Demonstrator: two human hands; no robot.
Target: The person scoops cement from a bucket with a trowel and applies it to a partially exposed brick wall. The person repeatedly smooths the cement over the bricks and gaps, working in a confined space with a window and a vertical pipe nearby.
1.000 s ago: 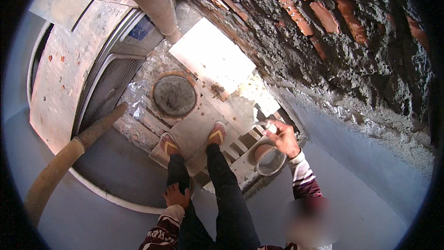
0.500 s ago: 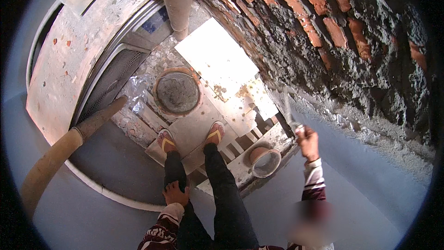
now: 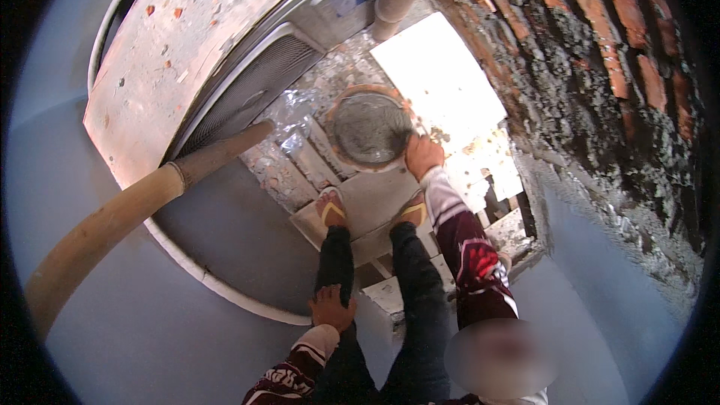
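Note:
My right hand [image 3: 424,156] is closed at the right rim of a round basin [image 3: 341,159] of wet grey mortar [image 3: 364,127]. It grips a trowel, mostly hidden by the hand, whose dark, blurred end reaches into the mortar. My left hand [image 3: 332,309] lies on my left leg just below the knee, fingers spread, holding nothing. Both feet, in yellow-strapped flip-flops, stand on a board [image 3: 367,199] right below the basin.
On the right rises a brick wall [image 3: 604,22], partly covered with rough mortar. A bright white board [image 3: 442,67] lies between basin and wall. Thick bamboo poles [image 3: 112,229] stand at left and top. A large dusty board [image 3: 157,52] lies at upper left, beside a ridged dark panel [image 3: 247,90].
My right hand has swung from beside the wall's lower edge leftward and up to the basin, bringing the trowel into the mortar. The view has shifted; my left hand stays on the leg.

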